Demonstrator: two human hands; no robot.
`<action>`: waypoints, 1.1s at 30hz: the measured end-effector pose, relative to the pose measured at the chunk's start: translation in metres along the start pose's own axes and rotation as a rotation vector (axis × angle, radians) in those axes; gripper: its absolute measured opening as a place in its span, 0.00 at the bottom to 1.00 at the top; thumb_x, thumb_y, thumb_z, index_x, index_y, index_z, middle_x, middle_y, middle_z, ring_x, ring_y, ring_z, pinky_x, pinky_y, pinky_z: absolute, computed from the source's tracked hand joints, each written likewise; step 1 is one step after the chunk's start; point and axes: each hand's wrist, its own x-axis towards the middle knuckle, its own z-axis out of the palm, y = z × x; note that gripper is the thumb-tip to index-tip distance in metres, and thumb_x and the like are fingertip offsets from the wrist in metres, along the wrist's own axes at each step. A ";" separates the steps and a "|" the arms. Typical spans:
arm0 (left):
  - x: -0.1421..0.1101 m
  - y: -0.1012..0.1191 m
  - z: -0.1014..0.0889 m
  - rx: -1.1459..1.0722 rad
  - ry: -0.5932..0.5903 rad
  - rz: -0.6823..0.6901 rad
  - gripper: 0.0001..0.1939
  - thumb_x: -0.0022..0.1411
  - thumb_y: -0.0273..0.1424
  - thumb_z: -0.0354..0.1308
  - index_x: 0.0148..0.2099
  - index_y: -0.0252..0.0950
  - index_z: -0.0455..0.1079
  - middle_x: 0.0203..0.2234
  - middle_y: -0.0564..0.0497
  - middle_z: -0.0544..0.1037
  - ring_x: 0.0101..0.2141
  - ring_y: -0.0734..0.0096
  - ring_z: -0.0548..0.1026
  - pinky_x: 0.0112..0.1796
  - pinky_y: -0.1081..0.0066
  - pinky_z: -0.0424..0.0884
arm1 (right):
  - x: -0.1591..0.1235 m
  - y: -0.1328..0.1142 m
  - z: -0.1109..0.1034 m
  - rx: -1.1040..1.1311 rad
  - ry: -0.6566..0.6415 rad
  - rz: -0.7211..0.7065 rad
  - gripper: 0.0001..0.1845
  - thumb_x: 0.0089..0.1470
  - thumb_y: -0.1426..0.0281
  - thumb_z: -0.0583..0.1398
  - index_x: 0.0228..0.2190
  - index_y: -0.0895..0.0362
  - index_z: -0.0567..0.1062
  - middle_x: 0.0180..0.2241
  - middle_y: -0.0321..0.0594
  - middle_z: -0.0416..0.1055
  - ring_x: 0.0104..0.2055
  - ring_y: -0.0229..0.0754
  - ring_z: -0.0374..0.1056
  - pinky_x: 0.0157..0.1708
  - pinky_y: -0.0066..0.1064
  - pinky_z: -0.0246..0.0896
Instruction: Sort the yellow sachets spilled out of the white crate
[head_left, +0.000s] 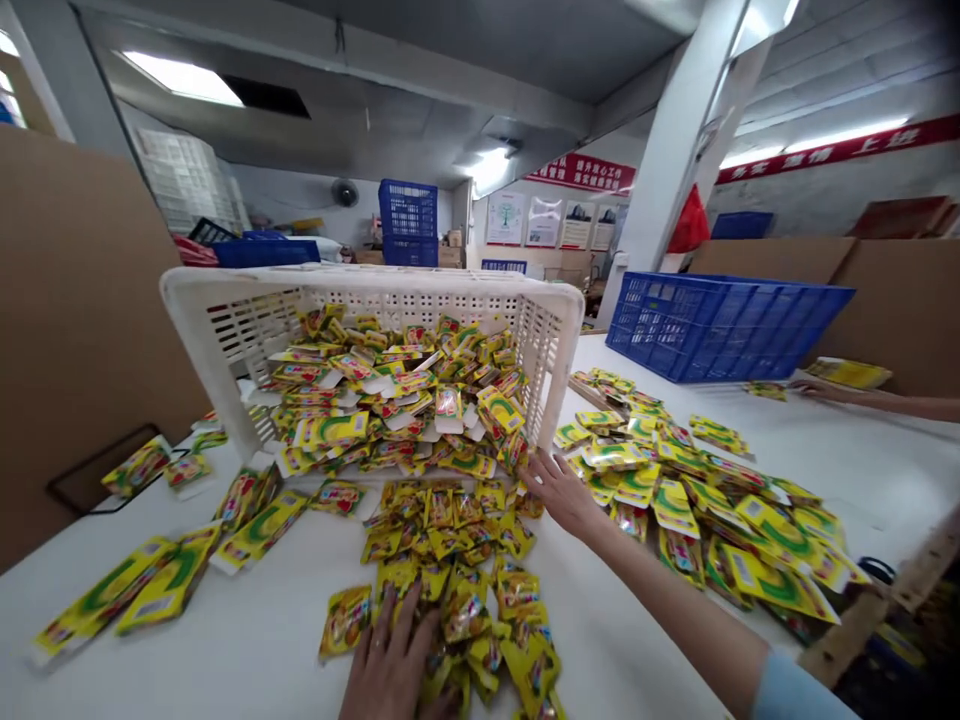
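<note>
My left hand (391,655) lies with its fingers spread on a heap of small yellow packets (465,605) near the front of the table. My right hand (559,492) reaches to the near right corner of a white plastic basket (375,283), its fingers stretched out beside the packets there. The basket rests on its side, its opening toward me. Inside it is a pile of flat yellow, green and red printed cartons (330,430). Yellow packets run from the basket's mouth down to my left hand. Neither hand visibly grips anything.
Longer yellow cartons (169,580) lie at left, beside a black wire handle (105,480). More cartons (675,500) are heaped at right. Behind them stands a blue crate (720,325). A co-worker's hand (817,388) is at far right. Cardboard (75,300) rises at left.
</note>
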 end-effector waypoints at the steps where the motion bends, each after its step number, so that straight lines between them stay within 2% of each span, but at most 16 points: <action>1: 0.000 -0.007 -0.003 -0.009 0.005 -0.008 0.25 0.51 0.37 0.56 0.53 0.42 0.64 0.59 0.47 0.55 0.58 0.48 0.51 0.53 0.52 0.56 | 0.007 -0.008 -0.001 0.022 -0.012 -0.051 0.18 0.52 0.77 0.53 0.46 0.58 0.67 0.50 0.50 0.64 0.55 0.51 0.54 0.52 0.44 0.49; 4: 0.001 -0.028 -0.014 -0.050 0.020 -0.011 0.18 0.54 0.31 0.51 0.49 0.40 0.67 0.58 0.44 0.58 0.56 0.55 0.58 0.50 0.59 0.61 | 0.021 -0.033 -0.008 0.083 -0.039 -0.123 0.11 0.53 0.77 0.52 0.37 0.58 0.72 0.39 0.46 0.71 0.48 0.48 0.60 0.50 0.42 0.51; 6: -0.001 -0.037 -0.022 -0.058 0.019 -0.015 0.18 0.52 0.27 0.50 0.47 0.39 0.67 0.57 0.42 0.59 0.55 0.56 0.59 0.50 0.60 0.60 | 0.023 -0.051 -0.017 0.116 -0.042 -0.099 0.11 0.53 0.78 0.51 0.35 0.58 0.71 0.34 0.44 0.71 0.43 0.48 0.63 0.46 0.41 0.54; 10: -0.004 -0.039 -0.033 -0.037 0.044 -0.079 0.14 0.48 0.30 0.54 0.40 0.36 0.69 0.56 0.41 0.59 0.58 0.48 0.53 0.53 0.53 0.54 | 0.009 -0.086 -0.042 0.178 -0.029 0.059 0.20 0.50 0.80 0.50 0.46 0.61 0.65 0.43 0.54 0.66 0.46 0.52 0.59 0.42 0.44 0.55; 12: -0.004 -0.035 -0.033 -0.043 0.067 -0.077 0.12 0.50 0.32 0.54 0.37 0.36 0.70 0.56 0.40 0.58 0.59 0.47 0.50 0.54 0.51 0.51 | 0.000 -0.097 -0.052 0.241 -0.050 0.025 0.24 0.47 0.77 0.54 0.49 0.58 0.62 0.48 0.52 0.62 0.50 0.52 0.56 0.45 0.43 0.54; 15: -0.001 -0.028 -0.029 -0.081 0.096 -0.026 0.10 0.53 0.31 0.51 0.37 0.36 0.69 0.55 0.41 0.61 0.58 0.50 0.53 0.54 0.52 0.52 | -0.007 -0.107 -0.055 0.377 -0.117 -0.094 0.30 0.41 0.69 0.59 0.49 0.53 0.62 0.53 0.46 0.57 0.56 0.52 0.49 0.50 0.42 0.50; 17: 0.001 -0.026 -0.027 -0.117 0.160 0.015 0.10 0.55 0.31 0.50 0.39 0.38 0.69 0.54 0.43 0.63 0.57 0.52 0.55 0.53 0.52 0.53 | -0.002 -0.110 -0.050 0.457 -0.157 -0.099 0.27 0.42 0.70 0.59 0.47 0.56 0.64 0.51 0.49 0.61 0.55 0.54 0.51 0.49 0.43 0.51; 19: 0.002 -0.025 -0.026 -0.179 0.252 0.053 0.11 0.57 0.32 0.48 0.42 0.39 0.68 0.52 0.44 0.64 0.55 0.54 0.59 0.53 0.51 0.54 | 0.007 -0.110 -0.044 0.523 -0.179 -0.068 0.20 0.43 0.74 0.57 0.42 0.60 0.69 0.43 0.51 0.67 0.50 0.53 0.58 0.46 0.43 0.54; 22: 0.001 -0.024 -0.028 -0.380 0.358 0.086 0.13 0.60 0.33 0.46 0.46 0.39 0.65 0.49 0.45 0.67 0.51 0.58 0.63 0.51 0.53 0.58 | 0.014 -0.110 -0.047 0.638 -0.176 -0.009 0.12 0.43 0.76 0.56 0.33 0.62 0.70 0.35 0.51 0.70 0.42 0.52 0.63 0.42 0.43 0.57; 24: -0.001 -0.020 -0.029 -0.584 0.379 0.068 0.14 0.60 0.35 0.46 0.47 0.39 0.64 0.47 0.45 0.69 0.49 0.60 0.65 0.50 0.56 0.61 | 0.009 -0.111 -0.058 0.754 -0.171 0.024 0.09 0.47 0.73 0.55 0.33 0.62 0.69 0.32 0.48 0.70 0.37 0.49 0.65 0.37 0.40 0.61; 27: 0.000 -0.012 -0.026 -1.007 0.284 0.030 0.19 0.60 0.39 0.47 0.51 0.37 0.61 0.47 0.43 0.69 0.46 0.60 0.69 0.45 0.60 0.67 | -0.010 -0.117 -0.076 0.955 -0.200 -0.012 0.11 0.54 0.69 0.50 0.38 0.59 0.66 0.31 0.39 0.70 0.32 0.41 0.67 0.30 0.31 0.64; 29: 0.002 -0.007 -0.018 -1.226 0.175 0.010 0.23 0.58 0.41 0.49 0.53 0.35 0.59 0.45 0.41 0.70 0.41 0.60 0.72 0.37 0.64 0.72 | -0.023 -0.124 -0.083 1.224 -0.267 -0.023 0.13 0.54 0.68 0.51 0.43 0.55 0.63 0.32 0.36 0.70 0.31 0.38 0.68 0.27 0.27 0.64; 31: 0.005 -0.005 -0.009 -1.313 0.170 -0.035 0.23 0.55 0.41 0.54 0.49 0.33 0.62 0.38 0.43 0.72 0.36 0.62 0.73 0.32 0.67 0.72 | -0.031 -0.133 -0.083 1.587 -0.326 0.091 0.19 0.51 0.67 0.54 0.45 0.53 0.58 0.33 0.35 0.70 0.29 0.38 0.68 0.23 0.26 0.64; 33: 0.007 -0.006 -0.001 -1.370 0.218 -0.103 0.22 0.50 0.40 0.59 0.45 0.32 0.64 0.33 0.46 0.72 0.33 0.64 0.72 0.32 0.68 0.72 | -0.035 -0.142 -0.078 1.841 -0.321 0.287 0.23 0.48 0.66 0.57 0.46 0.51 0.55 0.33 0.35 0.70 0.26 0.38 0.68 0.18 0.26 0.63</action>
